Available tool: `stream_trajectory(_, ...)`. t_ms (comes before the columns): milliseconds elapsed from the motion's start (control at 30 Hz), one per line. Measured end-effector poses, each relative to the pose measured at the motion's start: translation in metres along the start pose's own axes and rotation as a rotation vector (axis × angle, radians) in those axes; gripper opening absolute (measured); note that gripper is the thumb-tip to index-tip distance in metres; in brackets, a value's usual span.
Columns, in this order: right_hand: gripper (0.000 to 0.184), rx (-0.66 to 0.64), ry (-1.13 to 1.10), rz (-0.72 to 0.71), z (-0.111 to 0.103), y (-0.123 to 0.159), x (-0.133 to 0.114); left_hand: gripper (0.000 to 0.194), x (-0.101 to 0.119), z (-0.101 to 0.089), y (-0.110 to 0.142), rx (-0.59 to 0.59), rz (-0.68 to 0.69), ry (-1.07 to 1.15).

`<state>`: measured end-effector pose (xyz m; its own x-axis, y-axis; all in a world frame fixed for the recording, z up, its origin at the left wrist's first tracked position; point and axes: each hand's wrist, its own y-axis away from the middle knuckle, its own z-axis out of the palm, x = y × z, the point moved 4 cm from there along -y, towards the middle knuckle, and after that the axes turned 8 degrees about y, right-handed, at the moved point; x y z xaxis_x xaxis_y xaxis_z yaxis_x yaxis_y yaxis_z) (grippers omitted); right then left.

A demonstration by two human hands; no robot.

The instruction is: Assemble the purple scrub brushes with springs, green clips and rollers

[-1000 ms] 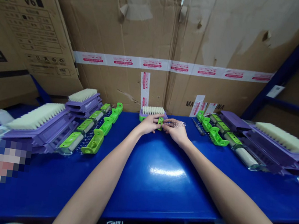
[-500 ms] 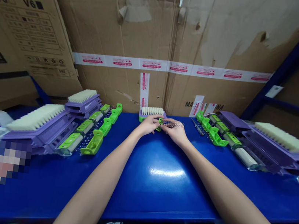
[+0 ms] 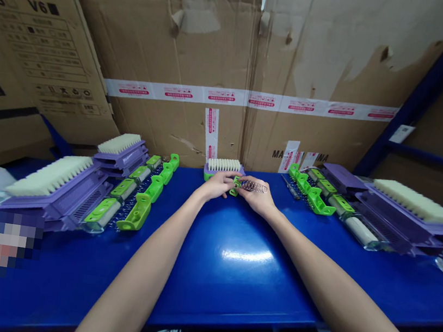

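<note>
Both hands meet over the middle of the blue tabletop. My left hand [image 3: 217, 186] is closed, its fingertips pinching a small green plastic part [image 3: 236, 185]. From the other side my right hand [image 3: 260, 199] touches the same part, fingers curled together. A coiled metal spring [image 3: 254, 186] lies across the right hand's fingers, one end close to the green part. Just behind my left hand sits a purple and green block with cream bristles [image 3: 224, 164]. Fingers partly hide the green part.
On the left stand purple bristled blocks [image 3: 59, 176], with springs and green brackets [image 3: 139, 214] beside them. More green brackets [image 3: 319, 203], a screwdriver [image 3: 291, 188] and a long purple bristled piece [image 3: 416, 201] lie right. Cardboard [image 3: 161, 124] walls the back; a blue post [image 3: 412, 99] rises at right.
The spring at my right hand now hangs lower over the fingers and shows more clearly. Both hands stay at the green part; the whole view has shifted slightly.
</note>
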<state>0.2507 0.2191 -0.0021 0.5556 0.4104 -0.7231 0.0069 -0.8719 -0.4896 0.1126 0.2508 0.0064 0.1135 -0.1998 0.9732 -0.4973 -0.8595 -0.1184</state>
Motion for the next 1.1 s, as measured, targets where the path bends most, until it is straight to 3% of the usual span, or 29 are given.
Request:
stream_trajectory(300,0.017,0.033,0.077,-0.023,0.002,-0.001,0.003,0.051,-0.004,0.0,-0.002,-0.017,-0.013,0.02)
stream_trajectory(500,0.022,-0.066,0.196,-0.171,-0.002,0.002,-0.008,0.047,-0.003,0.0,-0.001,-0.013,-0.007,0.034)
stream_trajectory(833,0.025,-0.064,0.169,-0.172,-0.001,-0.001,-0.002,0.052,-0.002,-0.001,-0.002,-0.066,-0.021,-0.012)
stream_trajectory(1100,0.025,-0.108,0.194,-0.16,-0.003,0.002,-0.01,0.061,0.0,0.0,0.0,-0.107,-0.025,-0.016)
